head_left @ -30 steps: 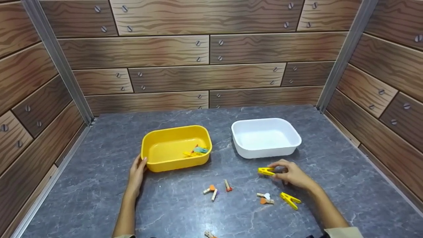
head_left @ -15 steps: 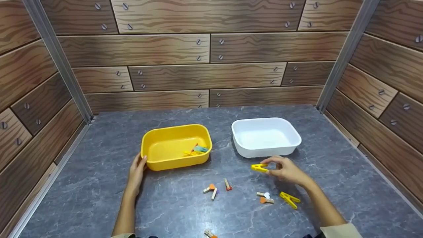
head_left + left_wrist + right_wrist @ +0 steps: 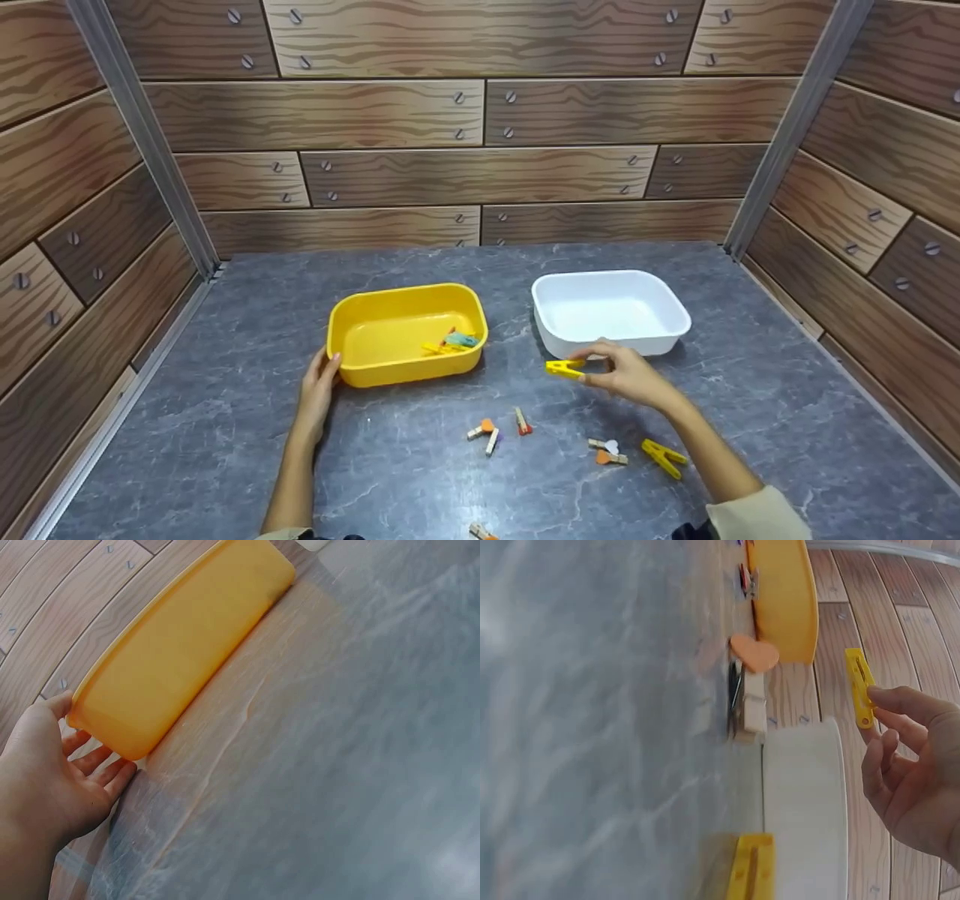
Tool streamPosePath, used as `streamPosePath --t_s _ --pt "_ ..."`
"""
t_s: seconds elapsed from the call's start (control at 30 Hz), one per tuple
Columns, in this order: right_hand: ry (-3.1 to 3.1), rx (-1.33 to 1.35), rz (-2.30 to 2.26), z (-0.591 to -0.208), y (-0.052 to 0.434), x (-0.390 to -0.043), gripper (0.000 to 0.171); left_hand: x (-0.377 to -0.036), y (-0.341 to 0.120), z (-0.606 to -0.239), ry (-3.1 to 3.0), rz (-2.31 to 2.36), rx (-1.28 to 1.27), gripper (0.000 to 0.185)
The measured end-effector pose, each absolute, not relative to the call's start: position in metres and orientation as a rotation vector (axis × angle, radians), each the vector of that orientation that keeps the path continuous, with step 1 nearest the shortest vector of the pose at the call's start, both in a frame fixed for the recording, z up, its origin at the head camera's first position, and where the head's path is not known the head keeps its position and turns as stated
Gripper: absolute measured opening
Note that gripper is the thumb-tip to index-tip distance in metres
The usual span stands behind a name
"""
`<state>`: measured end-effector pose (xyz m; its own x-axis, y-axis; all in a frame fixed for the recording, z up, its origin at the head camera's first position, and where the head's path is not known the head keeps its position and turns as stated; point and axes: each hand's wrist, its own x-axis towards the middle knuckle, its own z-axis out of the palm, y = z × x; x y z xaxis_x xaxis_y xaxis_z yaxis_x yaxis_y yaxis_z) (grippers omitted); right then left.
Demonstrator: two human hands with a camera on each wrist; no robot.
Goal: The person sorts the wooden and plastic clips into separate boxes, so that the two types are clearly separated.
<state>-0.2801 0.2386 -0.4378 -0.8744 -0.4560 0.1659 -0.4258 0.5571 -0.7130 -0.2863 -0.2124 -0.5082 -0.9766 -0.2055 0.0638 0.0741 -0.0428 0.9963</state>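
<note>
My left hand point(image 3: 316, 394) grips the near left corner of a yellow plastic tub point(image 3: 409, 373); in the left wrist view the thumb lies at the rim and the fingers sit against the outer wall point(image 3: 180, 637). Inside the tub, at its right end, several yellow, red and green clothespins point(image 3: 457, 341) lie together. Between thumb and fingers, my right hand point(image 3: 630, 377) pinches a yellow plastic clothespin point(image 3: 562, 367), raised in front of a white tub point(image 3: 652, 345). Another yellow clothespin point(image 3: 664, 459) lies on the table below the right forearm.
Small wooden clothespins lie scattered: an orange-topped one point(image 3: 480, 429) and its neighbours front centre, a red-tipped one point(image 3: 523, 421), a pair with white and orange hearts point(image 3: 611, 452), and one point(image 3: 482, 532) at the bottom edge. Wood-patterned walls point(image 3: 480, 172) enclose the grey table point(image 3: 187, 420).
My right hand has carried the yellow clothespin left and farther back, toward the gap between the tubs. The left hand keeps its hold on the yellow tub.
</note>
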Motion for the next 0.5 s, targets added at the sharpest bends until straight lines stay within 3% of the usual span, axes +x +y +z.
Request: streamPosePath --t_s 0.5 --pt "2.777 -0.764 -1.264 -0.430 0.200 -0.293 0.027 -0.286 -0.212 -0.509 -2.015 -2.143 0.124 0.055"
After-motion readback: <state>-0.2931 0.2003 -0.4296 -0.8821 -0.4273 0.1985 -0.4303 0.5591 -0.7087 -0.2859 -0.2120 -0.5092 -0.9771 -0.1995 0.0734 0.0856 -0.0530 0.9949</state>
